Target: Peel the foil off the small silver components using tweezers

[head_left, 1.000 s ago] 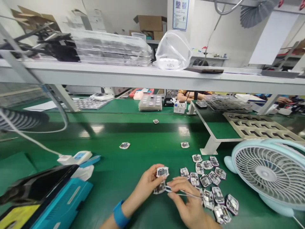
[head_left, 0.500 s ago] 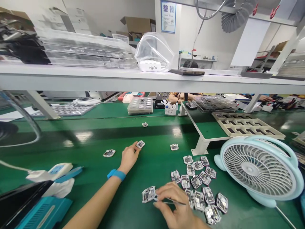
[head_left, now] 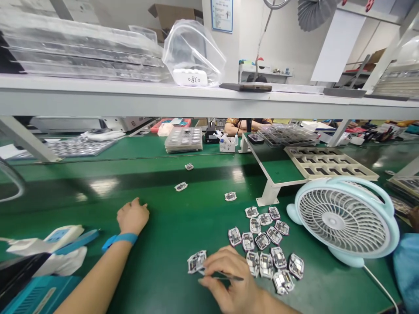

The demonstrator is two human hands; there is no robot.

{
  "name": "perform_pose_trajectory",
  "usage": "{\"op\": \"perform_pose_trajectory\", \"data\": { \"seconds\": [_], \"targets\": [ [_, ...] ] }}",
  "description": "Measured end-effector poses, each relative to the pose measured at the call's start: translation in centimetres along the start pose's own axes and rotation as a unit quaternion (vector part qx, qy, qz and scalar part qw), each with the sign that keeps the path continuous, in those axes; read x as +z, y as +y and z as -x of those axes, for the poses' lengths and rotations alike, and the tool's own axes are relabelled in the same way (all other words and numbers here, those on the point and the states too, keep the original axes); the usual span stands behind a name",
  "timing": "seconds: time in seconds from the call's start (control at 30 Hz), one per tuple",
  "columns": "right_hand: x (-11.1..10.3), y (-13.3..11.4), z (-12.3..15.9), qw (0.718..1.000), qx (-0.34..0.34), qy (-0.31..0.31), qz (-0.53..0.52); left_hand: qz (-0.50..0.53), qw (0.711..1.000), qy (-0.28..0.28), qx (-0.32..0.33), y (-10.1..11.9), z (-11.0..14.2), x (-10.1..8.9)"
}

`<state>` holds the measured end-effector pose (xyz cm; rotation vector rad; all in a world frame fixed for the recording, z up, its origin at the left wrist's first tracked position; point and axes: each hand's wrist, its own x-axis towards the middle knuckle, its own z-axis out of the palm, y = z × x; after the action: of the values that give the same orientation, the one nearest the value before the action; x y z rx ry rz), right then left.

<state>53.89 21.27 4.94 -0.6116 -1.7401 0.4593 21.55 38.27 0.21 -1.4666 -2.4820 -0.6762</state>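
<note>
The person's left hand (head_left: 132, 216) rests on the green surface (head_left: 157, 283), its fingers (head_left: 126, 209) curled together around nothing that shows, with a blue wristband (head_left: 119, 239) just behind it. The right hand (head_left: 229, 279) sits low and to the centre, its fingers (head_left: 218, 260) pinched closed on slim metal tweezers (head_left: 229, 276). One end of the tweezers lies at the edge of a small white-edged circuit module (head_left: 197, 261), though the picture does not settle whether they grip it. A loose cluster of similar modules (head_left: 265, 248) lies just right of that hand, some touching, and three stray modules (head_left: 181, 186) lie farther up the surface, well apart from the hands. A pale blue desk fan (head_left: 343, 218) stands to the right of the cluster, and a white device (head_left: 62, 240) and a teal box (head_left: 36, 296) sit at the lower left. Above runs a white shelf (head_left: 209, 102) carrying stacked clear trays (head_left: 81, 52) and a clear plastic bag (head_left: 193, 54) with a white label. Beyond it are a beige compartment tray (head_left: 327, 163) and a co-worker's forearms (head_left: 245, 127)
</note>
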Motion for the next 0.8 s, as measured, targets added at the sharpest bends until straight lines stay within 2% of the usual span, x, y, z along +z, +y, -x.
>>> {"op": "perform_pose_trajectory", "data": {
  "seconds": [0.1,0.2,0.27,0.43,0.5,0.6,0.7,0.8],
  "targets": [
    [0.0,-0.1,0.0,1.000,0.007,-0.006,-0.001,0.016,0.998,-0.017,0.053,0.5,0.3,-0.4],
    [0.1,0.0,0.2,1.000,0.014,-0.009,-0.002,0.057,0.988,-0.022,0.142,2.5,2.1,-1.0],
    [0.1,0.1,0.3,1.000,0.017,-0.011,-0.001,0.093,0.974,-0.037,0.204,4.5,4.3,-1.3],
    [0.0,0.0,0.1,1.000,0.013,-0.016,0.005,0.176,0.918,-0.126,0.331,9.5,11.0,-2.2],
    [0.0,0.0,0.0,1.000,0.009,-0.014,0.008,0.195,0.902,-0.154,0.352,11.0,12.9,-2.6],
    [0.0,-0.1,0.0,1.000,0.002,-0.006,0.003,0.210,0.890,-0.185,0.359,12.4,14.0,-3.0],
    [0.1,-0.1,0.0,1.000,0.001,-0.003,0.001,0.214,0.889,-0.206,0.348,13.5,13.4,-2.5],
    [0.0,-0.1,-0.1,1.000,0.006,-0.007,0.004,0.213,0.895,-0.210,0.332,14.7,12.0,-1.1]
  ]
}}
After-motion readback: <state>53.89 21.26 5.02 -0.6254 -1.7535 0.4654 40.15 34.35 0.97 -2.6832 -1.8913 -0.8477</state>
